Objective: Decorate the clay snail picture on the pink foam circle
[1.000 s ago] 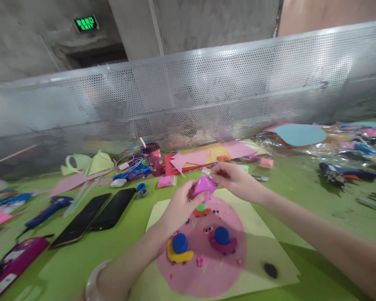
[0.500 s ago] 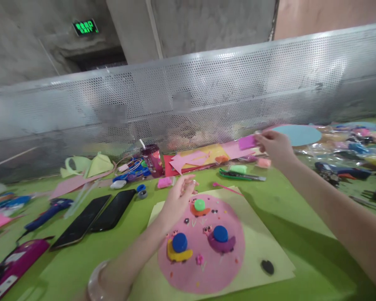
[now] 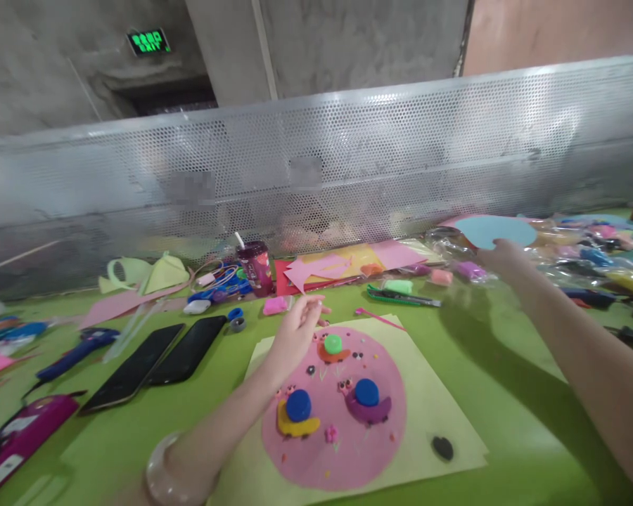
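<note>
Right hand (image 3: 499, 258) was over the green table's (image 3: 110, 429) far side; fingers mostly hidden, couldn't tell grip. Purple packet (image 3: 469, 270) lay just beside it, at 8 o'clock; blue paper shape (image 3: 488, 229) at 11. Left hand (image 3: 298, 327) had fingers loosely bent, apart, above the yellow sheet's (image 3: 437, 393) far edge; pink packet (image 3: 275, 305) near, 10 o'clock; snail-decorated pink circle (image 3: 356, 450) at 5.

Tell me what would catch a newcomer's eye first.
Probably the pink circle on pale yellow paper near the left hand, bearing three snail-like figures with blue or green caps. Then the green exit sign at upper left, and the light-blue oval by the right hand.
</note>
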`<action>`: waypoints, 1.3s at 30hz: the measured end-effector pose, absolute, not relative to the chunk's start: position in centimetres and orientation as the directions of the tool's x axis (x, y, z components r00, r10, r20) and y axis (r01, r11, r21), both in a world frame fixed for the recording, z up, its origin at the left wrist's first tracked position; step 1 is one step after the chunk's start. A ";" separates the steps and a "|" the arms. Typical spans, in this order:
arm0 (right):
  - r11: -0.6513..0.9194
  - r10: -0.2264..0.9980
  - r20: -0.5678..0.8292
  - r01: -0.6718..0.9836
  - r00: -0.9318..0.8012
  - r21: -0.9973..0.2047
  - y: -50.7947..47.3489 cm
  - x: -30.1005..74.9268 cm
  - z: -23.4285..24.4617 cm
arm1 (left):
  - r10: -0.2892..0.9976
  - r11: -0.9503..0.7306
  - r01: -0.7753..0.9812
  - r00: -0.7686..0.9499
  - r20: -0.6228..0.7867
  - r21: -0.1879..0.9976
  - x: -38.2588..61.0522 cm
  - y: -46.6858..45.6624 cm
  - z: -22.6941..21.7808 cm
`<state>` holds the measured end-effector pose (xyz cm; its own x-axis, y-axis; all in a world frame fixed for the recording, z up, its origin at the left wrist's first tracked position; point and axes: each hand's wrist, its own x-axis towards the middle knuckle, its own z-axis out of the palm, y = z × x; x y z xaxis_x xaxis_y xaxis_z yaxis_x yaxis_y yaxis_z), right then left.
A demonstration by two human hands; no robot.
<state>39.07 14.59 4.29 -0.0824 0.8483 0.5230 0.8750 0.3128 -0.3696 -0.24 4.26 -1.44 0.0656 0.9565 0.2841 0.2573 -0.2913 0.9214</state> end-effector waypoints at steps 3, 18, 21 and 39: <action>0.252 0.848 0.525 0.927 -0.074 -0.276 14.8 35.5 4.6 | 0.956 -0.288 0.238 0.022 0.291 0.928 -0.5 4.7 -1.8; 0.522 0.802 0.287 0.848 -0.524 0.088 9.7 20.8 -1.9 | 0.947 -0.320 0.277 0.079 0.310 0.906 -0.7 5.5 -2.6; 0.602 0.746 0.326 0.797 -0.580 0.040 8.8 20.0 -0.8 | 0.929 -0.369 0.286 0.135 0.344 0.885 -0.5 5.4 -2.7; 0.665 0.741 0.389 0.513 -0.548 -0.543 5.7 18.1 0.6 | 0.905 -0.414 0.323 0.248 0.347 0.851 -0.5 4.7 -1.6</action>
<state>18.08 5.68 0.56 -0.5481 0.7406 0.3888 0.5128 0.6647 -0.5433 -0.53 4.66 -1.62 0.2476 0.9047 0.3467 0.3233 -0.4145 0.8507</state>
